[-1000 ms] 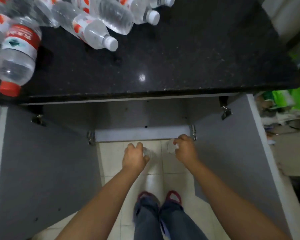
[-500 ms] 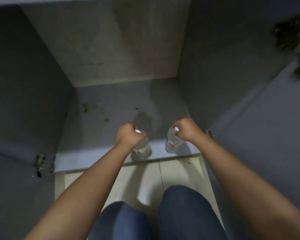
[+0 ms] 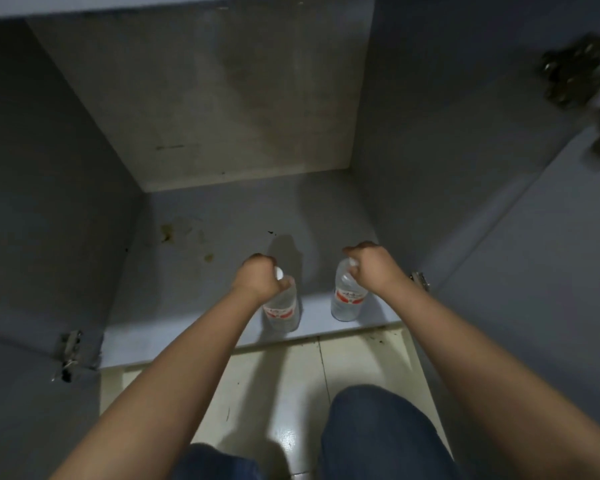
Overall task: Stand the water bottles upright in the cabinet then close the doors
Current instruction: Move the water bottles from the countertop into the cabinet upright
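Two clear water bottles with red-and-white labels stand upright near the front edge of the grey cabinet floor [image 3: 222,244]. My left hand [image 3: 258,278] is closed around the neck of the left bottle [image 3: 283,311], whose white cap shows beside my fingers. My right hand [image 3: 369,268] grips the top of the right bottle [image 3: 347,301]. Both cabinet doors hang open: the left door [image 3: 32,393] and the right door [image 3: 551,271].
The cabinet's back wall [image 3: 222,109] is stained and its floor has a few brown spots at the left. Metal hinges sit at the lower left [image 3: 70,351] and upper right [image 3: 582,81]. My knees in blue jeans [image 3: 378,434] are over the pale floor tiles.
A second ago I stood over the counter with the bottles lowered before the cabinet. I have crouched, and both bottles now stand on the cabinet floor, slightly deeper than half a second ago.
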